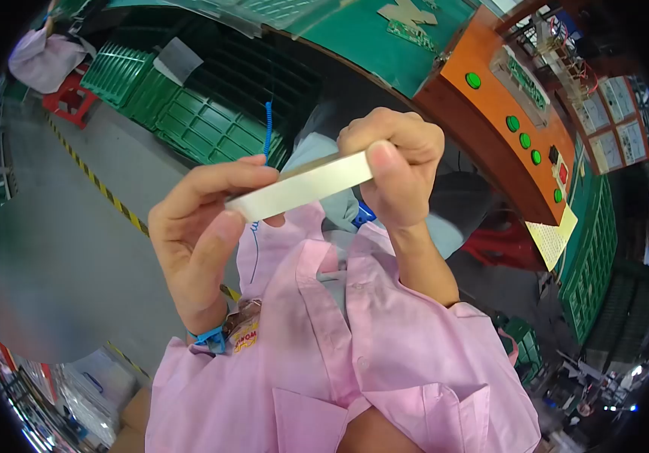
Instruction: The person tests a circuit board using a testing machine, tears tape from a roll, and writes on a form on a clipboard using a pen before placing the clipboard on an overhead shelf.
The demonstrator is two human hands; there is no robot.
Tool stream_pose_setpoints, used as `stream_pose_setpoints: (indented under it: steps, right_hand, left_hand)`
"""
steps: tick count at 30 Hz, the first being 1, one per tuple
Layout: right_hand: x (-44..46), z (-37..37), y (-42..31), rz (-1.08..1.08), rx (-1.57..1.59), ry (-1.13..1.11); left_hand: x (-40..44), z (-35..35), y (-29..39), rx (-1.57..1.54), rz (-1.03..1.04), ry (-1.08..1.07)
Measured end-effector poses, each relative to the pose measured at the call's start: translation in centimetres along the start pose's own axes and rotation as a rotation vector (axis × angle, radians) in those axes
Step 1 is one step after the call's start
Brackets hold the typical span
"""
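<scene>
A flat, silver-white bar [306,183] is held up in front of my chest, tilted with its right end higher. I cannot make out its exact kind. My left hand [204,219] grips the lower left end between thumb and fingers, and a blue strap [211,338] goes around that wrist. At the upper right end, my right hand [400,162] is closed on the bar, its thumb pressed on the near face and the other fingers curled behind. The far side of the bar is hidden. A blue coiled cord [268,124] hangs just beyond my left fingers.
An orange-brown console [483,113] with several green buttons stands at right on a green-topped bench [355,41]. Circuit boards [411,34] lie at the bench's far end. Green crates [204,124] and a red stool [70,98] are at left, near striped floor tape [106,189].
</scene>
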State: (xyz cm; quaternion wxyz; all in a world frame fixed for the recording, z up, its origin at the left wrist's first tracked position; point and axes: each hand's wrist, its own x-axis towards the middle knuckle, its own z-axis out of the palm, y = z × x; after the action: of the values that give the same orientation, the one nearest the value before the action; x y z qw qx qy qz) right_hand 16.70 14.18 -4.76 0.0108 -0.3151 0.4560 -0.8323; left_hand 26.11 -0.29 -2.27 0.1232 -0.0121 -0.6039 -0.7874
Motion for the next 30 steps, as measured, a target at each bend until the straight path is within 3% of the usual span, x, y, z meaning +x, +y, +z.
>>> stream_pose_setpoints:
  steps: [10, 15, 19, 24, 30]
  right_hand:
    - [0.4, -0.2, 0.2, -0.230, -0.255, -0.030]
    - [0.4, -0.7, 0.6, -0.200, -0.254, -0.073]
    - [0.2, -0.9, 0.6, -0.311, -0.387, -0.048]
    - [-1.0, 0.5, -0.1, -0.416, -0.670, 0.004]
    - [-1.6, 2.5, 0.4, -0.376, -0.745, -0.118]
  left_hand:
    - [2.0, -0.6, -1.7, -0.021, 0.207, -0.096]
    - [1.5, -0.1, -0.5, 0.226, 0.244, -0.076]
    - [1.4, 1.0, 0.6, 0.658, 0.372, 0.061]
    - [1.1, 2.0, 0.8, 0.702, 0.396, 0.267]
    - [1.3, 1.3, 2.0, 0.760, 0.487, 0.292]
